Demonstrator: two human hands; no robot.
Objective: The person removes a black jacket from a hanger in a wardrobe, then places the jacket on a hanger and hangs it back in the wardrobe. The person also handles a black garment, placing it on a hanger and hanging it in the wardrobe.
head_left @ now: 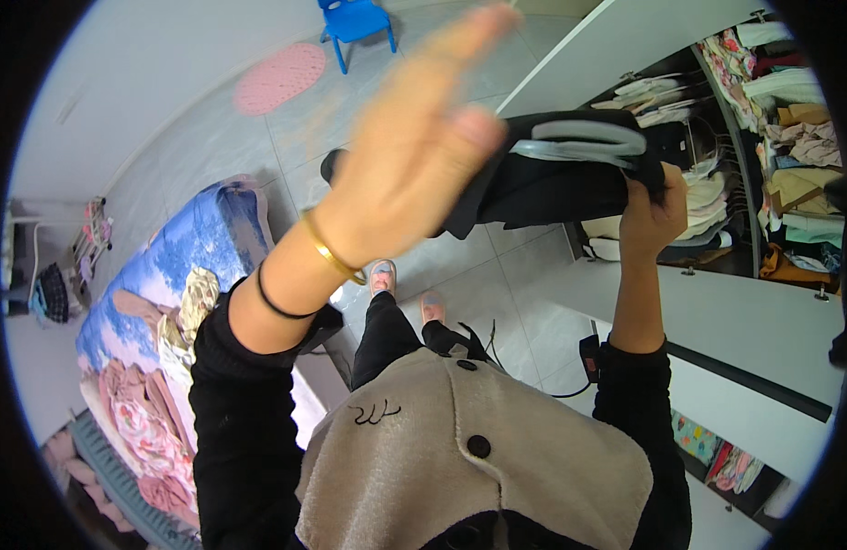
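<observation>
My right hand (651, 213) grips one end of a folded black garment (557, 192), held up in front of me by the open wardrobe. Along the garment's upper side lies a curved pale-grey strip (588, 137); whether it is a hanger or trim I cannot tell. My left hand (409, 165), blurred by motion, is raised close to the camera with its fingers stretched out and the thumb apart. Nothing shows in it. It covers the garment's left part from view. A gold-coloured bangle (330, 251) and a black band circle the left wrist and forearm.
An open wardrobe (729, 158) full of folded and hanging clothes stands at the right, its white doors (568, 55) swung out. A bed (169, 234) with rumpled clothes is at the left. Further off are a blue child's chair (358, 19) and a pink mat (279, 79).
</observation>
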